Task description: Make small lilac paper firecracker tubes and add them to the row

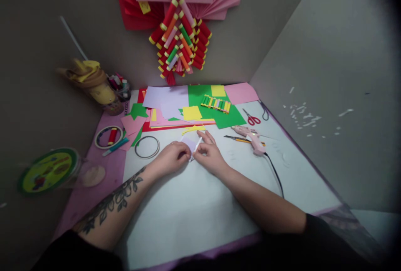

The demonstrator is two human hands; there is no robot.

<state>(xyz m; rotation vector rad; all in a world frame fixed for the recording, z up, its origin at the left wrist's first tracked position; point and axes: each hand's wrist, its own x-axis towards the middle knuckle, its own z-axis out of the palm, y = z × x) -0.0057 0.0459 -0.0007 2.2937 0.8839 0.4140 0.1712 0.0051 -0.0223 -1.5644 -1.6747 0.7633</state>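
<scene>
Purple paper (189,143) sits between the left hand (176,157), pinching its left side, and the right hand (209,155), pinching its right

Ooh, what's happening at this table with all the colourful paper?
Someone is handling paper. Their left hand holds a small pale purple paper, and their right hand pinches a narrow white strip at its edge. A pink glue gun and red scissors lie off to the right. Little striped rolls sit in a row on a green sheet.
</scene>
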